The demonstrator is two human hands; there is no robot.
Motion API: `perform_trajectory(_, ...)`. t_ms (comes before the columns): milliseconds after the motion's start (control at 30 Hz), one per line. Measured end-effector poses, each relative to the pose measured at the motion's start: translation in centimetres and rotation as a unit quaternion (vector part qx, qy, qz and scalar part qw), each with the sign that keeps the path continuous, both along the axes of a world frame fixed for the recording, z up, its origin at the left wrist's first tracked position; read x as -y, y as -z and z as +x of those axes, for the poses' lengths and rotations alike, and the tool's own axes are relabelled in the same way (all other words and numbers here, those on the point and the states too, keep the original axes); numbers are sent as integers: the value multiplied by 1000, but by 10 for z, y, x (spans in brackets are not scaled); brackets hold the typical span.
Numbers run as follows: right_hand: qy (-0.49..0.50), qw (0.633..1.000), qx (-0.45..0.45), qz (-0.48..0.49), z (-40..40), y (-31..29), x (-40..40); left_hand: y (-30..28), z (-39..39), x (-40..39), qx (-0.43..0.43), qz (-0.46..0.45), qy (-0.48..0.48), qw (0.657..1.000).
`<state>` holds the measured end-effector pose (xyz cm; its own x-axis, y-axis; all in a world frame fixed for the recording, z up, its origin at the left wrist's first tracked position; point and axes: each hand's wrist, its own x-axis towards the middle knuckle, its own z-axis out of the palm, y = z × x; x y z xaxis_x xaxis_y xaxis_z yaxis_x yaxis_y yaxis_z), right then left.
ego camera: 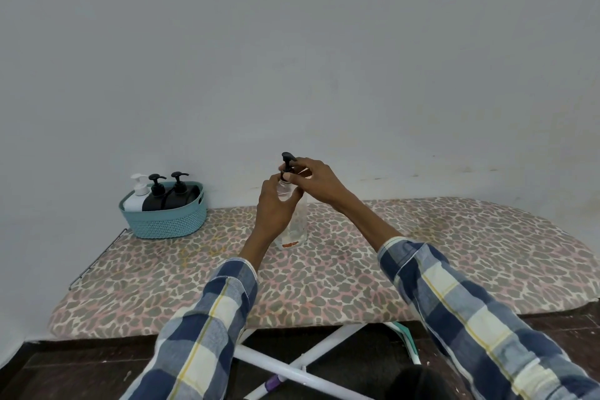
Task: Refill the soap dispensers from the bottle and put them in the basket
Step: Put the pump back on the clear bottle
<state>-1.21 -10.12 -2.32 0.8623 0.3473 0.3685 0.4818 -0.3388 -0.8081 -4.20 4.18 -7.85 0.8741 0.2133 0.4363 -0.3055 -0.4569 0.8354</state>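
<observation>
A clear plastic bottle [300, 221] stands upright on the leopard-print ironing board [422, 253]. My left hand [276, 204] grips its upper body. My right hand [316, 180] pinches the black pump top [287, 161] at the bottle's neck. At the back left a teal basket [168, 221] holds a white dispenser [136, 193] and two black dispensers [157, 195], [180, 190], all upright.
A plain grey wall rises right behind the board. The board's white legs [292, 364] cross below its front edge, over a dark floor. A wire rack [94, 260] sticks out at the board's left end.
</observation>
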Motion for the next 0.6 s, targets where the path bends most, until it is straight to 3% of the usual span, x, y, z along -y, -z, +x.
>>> perform_trajectory(267,137,989,51,-29,-15,3,-23,5,2,-3,4,-6,-11,1000)
perform_trajectory(600,72,995,45,-48,-12,0,-10,5,3,-1,0,-5,-2,1000)
